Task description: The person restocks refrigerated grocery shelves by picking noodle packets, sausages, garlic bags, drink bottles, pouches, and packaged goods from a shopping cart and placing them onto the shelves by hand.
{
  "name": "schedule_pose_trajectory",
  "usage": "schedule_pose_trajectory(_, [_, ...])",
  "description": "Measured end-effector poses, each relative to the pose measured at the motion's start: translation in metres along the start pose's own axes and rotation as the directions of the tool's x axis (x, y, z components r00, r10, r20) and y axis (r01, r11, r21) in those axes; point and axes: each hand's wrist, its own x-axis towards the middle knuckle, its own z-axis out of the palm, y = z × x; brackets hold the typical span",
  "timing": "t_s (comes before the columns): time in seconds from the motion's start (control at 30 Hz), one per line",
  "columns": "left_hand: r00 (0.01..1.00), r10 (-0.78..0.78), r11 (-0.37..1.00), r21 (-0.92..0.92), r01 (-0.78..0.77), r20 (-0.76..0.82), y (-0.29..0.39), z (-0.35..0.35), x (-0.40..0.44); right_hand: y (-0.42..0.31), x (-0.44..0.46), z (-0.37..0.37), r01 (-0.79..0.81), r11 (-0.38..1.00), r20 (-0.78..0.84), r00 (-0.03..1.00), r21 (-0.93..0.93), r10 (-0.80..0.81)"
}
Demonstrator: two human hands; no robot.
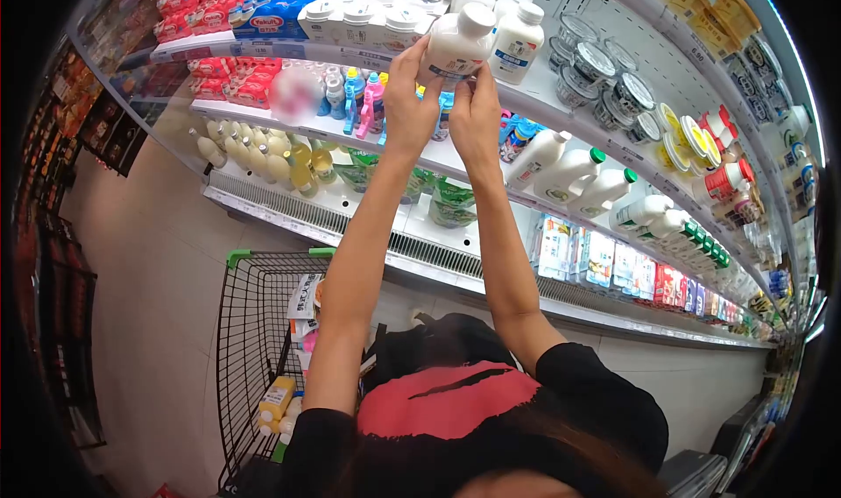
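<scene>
Both my arms reach forward to a refrigerated shelf. A white plastic bottle (459, 44) with a white cap and a small printed label is held between my hands. My left hand (410, 95) grips its left side, and my right hand (475, 113) closes on its lower right. The bottle tilts a little toward me. Right beside it, a similar white bottle (518, 44) with a blue label band stands on the upper shelf. More white-capped bottles are partly hidden behind the held one.
A shopping cart (229, 323) stands at my left, with a yellow bottle (277, 400) and packages inside. Stacked clear-lidded cups (583, 70) sit right of the bottles. Lower shelves hold green-capped white jugs (569, 172) and green pouches (453, 202). Blue Yakult packs (276, 9) lie at upper left.
</scene>
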Motion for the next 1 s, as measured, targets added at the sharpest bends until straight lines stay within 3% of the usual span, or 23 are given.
schedule_pose_trajectory(0.07, [0.999,0.045,0.998,0.040,-0.045,0.005,-0.008,0.021,0.023,0.014,0.026,-0.004,-0.018,1.000,-0.011,1.000,0.000,0.018])
schedule_pose_trajectory(0.13, [0.999,-0.038,0.997,0.068,0.041,-0.037,-0.023,0.038,0.039,0.025,0.048,-0.003,0.009,0.997,-0.038,0.999,-0.079,-0.012])
schedule_pose_trajectory(0.2, [0.999,-0.019,0.990,0.137,0.023,-0.027,-0.049,0.049,0.047,0.036,0.057,0.001,-0.022,1.000,-0.036,0.999,-0.013,0.022])
schedule_pose_trajectory(0.27, [0.999,-0.031,0.959,0.281,0.041,-0.037,-0.068,0.052,0.048,0.047,0.060,0.006,0.066,0.987,0.043,0.997,-0.144,-0.060])
schedule_pose_trajectory(0.33, [0.997,-0.081,0.955,0.285,0.081,-0.013,-0.062,0.046,0.049,0.060,0.058,0.013,0.081,0.978,0.072,0.995,-0.191,-0.069])
schedule_pose_trajectory(0.4, [0.988,-0.139,0.969,0.215,0.123,0.060,-0.057,0.041,0.045,0.067,0.051,0.016,0.083,0.987,-0.009,0.996,-0.141,-0.085])
schedule_pose_trajectory(0.47, [0.999,0.049,0.968,0.247,-0.050,0.008,-0.048,0.034,0.029,0.043,0.031,0.013,0.015,0.995,0.032,0.999,-0.096,-0.012])
schedule_pose_trajectory(0.53, [0.998,-0.028,0.971,0.236,0.039,-0.049,-0.028,0.013,-0.008,0.024,-0.001,0.016,0.006,1.000,-0.089,0.996,0.026,-0.004])
schedule_pose_trajectory(0.6, [0.993,-0.093,0.951,0.290,0.110,-0.072,-0.015,-0.022,-0.065,0.028,-0.048,0.031,-0.068,0.994,0.046,0.997,0.083,0.064])
schedule_pose_trajectory(0.67, [0.940,-0.290,0.893,0.301,0.334,-0.181,-0.016,-0.058,-0.144,0.045,-0.102,0.064,-0.069,0.991,0.254,0.966,0.118,0.037])
schedule_pose_trajectory(0.73, [0.786,-0.539,0.704,0.350,0.618,-0.304,-0.005,-0.097,-0.228,0.051,-0.171,0.091,-0.266,0.961,0.631,0.759,0.077,0.160])
schedule_pose_trajectory(0.8, [0.687,-0.540,0.548,0.416,0.725,-0.486,0.009,-0.134,-0.312,0.056,-0.236,0.119,-0.227,0.969,0.858,0.513,0.095,0.036])
schedule_pose_trajectory(0.87, [0.566,-0.550,0.296,0.490,0.820,-0.614,0.040,-0.171,-0.383,0.033,-0.291,0.133,-0.181,0.971,0.954,0.283,0.153,-0.098])
schedule_pose_trajectory(0.9, [0.499,-0.552,0.168,0.496,0.852,-0.669,0.053,-0.191,-0.418,0.031,-0.325,0.140,-0.228,0.942,0.956,0.217,0.246,-0.197])
schedule_pose_trajectory(0.93, [0.433,-0.549,0.046,0.492,0.869,-0.715,0.064,-0.209,-0.456,0.031,-0.354,0.147,-0.185,0.956,0.973,0.035,0.229,-0.226])
schedule_pose_trajectory(0.97, [0.218,-0.578,-0.126,0.351,0.928,-0.786,0.072,-0.233,-0.509,0.030,-0.384,0.152,-0.157,0.941,0.944,-0.093,0.299,-0.316])
schedule_pose_trajectory(1.0, [-0.015,-0.575,-0.294,0.190,0.937,-0.818,0.085,-0.254,-0.555,0.042,-0.442,0.159,-0.005,0.904,0.849,-0.339,0.428,-0.404])
